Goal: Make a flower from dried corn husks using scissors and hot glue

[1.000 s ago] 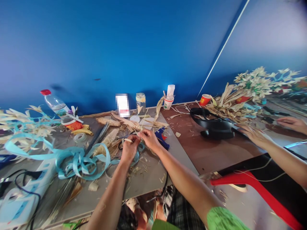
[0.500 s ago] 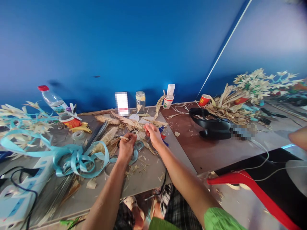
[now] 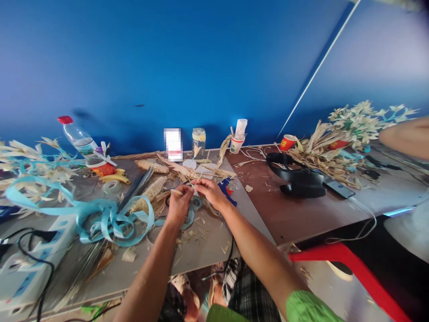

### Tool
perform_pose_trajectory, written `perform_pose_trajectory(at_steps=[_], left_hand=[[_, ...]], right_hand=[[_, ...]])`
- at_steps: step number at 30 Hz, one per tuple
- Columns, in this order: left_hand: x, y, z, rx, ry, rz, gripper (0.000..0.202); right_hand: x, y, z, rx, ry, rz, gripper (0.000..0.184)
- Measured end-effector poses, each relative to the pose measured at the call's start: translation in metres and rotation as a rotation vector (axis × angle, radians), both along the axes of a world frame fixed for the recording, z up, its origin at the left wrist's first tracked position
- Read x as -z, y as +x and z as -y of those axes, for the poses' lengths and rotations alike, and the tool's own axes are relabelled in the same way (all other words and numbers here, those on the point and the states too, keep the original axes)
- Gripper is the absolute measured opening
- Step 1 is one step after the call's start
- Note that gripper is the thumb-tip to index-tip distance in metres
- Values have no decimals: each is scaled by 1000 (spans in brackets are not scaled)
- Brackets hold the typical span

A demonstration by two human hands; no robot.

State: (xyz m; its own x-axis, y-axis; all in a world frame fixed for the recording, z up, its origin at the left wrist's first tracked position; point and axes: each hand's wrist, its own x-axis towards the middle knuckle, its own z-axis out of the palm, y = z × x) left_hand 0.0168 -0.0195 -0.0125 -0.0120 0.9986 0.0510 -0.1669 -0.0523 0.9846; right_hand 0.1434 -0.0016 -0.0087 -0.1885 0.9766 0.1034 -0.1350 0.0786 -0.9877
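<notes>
My left hand [image 3: 180, 205] is closed in a pinch on a thin pale strip [image 3: 176, 192] that looks like corn husk, one end sticking out to the left. Close against it, my right hand [image 3: 212, 193] pinches at the same spot, and the fingertips of both hands nearly meet. Exactly how the strip runs between the fingers is too small to make out. Under and behind my hands lie dry corn husks [image 3: 182, 171] and corn cobs [image 3: 152, 190]. A coil of light blue ribbon [image 3: 103, 223] sits left of my left hand.
A power strip [image 3: 43, 259], thin wires [image 3: 89, 264] and a tape roll [image 3: 111, 187] lie left. Along the wall stand a bottle [image 3: 78, 139], a jar [image 3: 199, 142] and paper cups [image 3: 237, 145]. At right are a black headset [image 3: 301, 181], a phone [image 3: 339, 188] and another person's arm [image 3: 407, 138].
My right hand has moved left and down to meet my left hand, closing the gap between them. At the right, the other person's arm has moved up and inward over the table.
</notes>
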Motion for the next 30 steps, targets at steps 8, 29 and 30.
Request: perform_pose_trajectory(at_steps=[8, 29, 30], left_hand=[[1, 1, -1, -16, 110, -120, 19], [3, 1, -1, -110, 208, -360, 8], [2, 1, -1, -110, 201, -353, 9]], right_hand=[[5, -2, -3, 132, -4, 47, 27], [3, -4, 0, 233, 154, 241, 41], [3, -5, 0, 230, 149, 232, 41]])
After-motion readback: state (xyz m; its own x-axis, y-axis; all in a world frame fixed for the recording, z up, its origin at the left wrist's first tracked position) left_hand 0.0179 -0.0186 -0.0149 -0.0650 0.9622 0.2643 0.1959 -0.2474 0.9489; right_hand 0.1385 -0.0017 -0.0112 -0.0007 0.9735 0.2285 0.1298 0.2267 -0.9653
